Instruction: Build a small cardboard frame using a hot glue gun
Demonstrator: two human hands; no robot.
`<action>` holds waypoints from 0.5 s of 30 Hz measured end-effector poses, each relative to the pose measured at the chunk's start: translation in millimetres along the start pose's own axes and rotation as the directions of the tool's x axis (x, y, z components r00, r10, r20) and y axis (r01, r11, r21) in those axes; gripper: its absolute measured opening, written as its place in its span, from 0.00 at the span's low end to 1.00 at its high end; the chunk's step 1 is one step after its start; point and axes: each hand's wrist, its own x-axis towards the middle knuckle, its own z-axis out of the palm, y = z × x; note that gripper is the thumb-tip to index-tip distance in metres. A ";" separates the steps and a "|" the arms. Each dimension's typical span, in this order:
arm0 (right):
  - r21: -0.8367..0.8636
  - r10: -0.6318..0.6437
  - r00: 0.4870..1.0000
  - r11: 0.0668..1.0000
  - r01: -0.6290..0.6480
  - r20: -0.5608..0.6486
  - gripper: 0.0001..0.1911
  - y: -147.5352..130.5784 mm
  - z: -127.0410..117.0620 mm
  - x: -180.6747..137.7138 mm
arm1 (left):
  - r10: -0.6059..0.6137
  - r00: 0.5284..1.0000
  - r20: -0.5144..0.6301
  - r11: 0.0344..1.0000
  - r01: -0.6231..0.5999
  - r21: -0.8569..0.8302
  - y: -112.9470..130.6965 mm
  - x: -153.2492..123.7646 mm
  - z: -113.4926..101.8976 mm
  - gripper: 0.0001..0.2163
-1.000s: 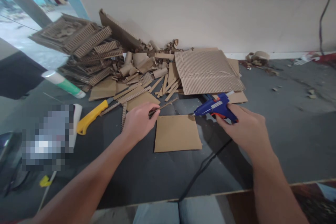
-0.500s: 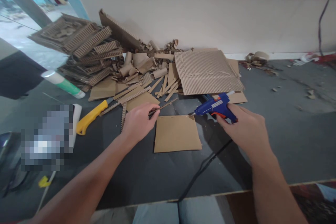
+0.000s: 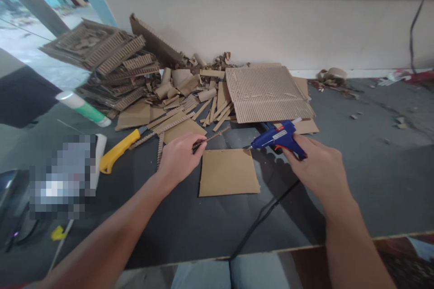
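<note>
A flat rectangle of brown cardboard (image 3: 228,174) lies on the dark table in front of me. My left hand (image 3: 181,153) is closed in a pinch on a thin corrugated cardboard strip (image 3: 219,133), which sticks out to the right just above the rectangle's far edge. My right hand (image 3: 315,160) is wrapped round a blue hot glue gun (image 3: 278,137) with an orange trigger. Its nozzle points left and sits at the rectangle's far right corner; whether it touches I cannot tell. A white glue stick end shows at the gun's back.
A yellow utility knife (image 3: 118,151) lies left of my left hand. Cardboard scraps (image 3: 176,83), a stack of corrugated pieces (image 3: 108,61) and a ribbed sheet (image 3: 271,92) fill the back. A green-and-white tube (image 3: 84,108) lies far left. A black cord (image 3: 261,219) crosses the table's front.
Both hands, the strip and the glue gun hold almost the same places. My right index finger on the trigger looks slightly shifted; the view has moved a little.
</note>
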 end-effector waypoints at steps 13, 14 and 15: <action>-0.007 0.055 0.998 0.998 -0.054 0.016 0.11 1.2 -8.4 2.2 | -0.013 1.000 0.007 1.000 0.013 -0.003 0.8 -0.6 -0.7 0.08; -0.002 0.056 0.998 0.998 -0.056 0.011 0.11 2.0 -8.1 2.6 | -0.011 1.000 0.008 1.000 0.011 -0.005 0.8 -0.7 -0.6 0.08; 0.003 0.057 0.998 0.998 -0.057 0.001 0.11 2.7 -7.8 3.1 | -0.007 1.000 0.007 1.000 0.007 -0.009 0.7 -0.7 -0.5 0.08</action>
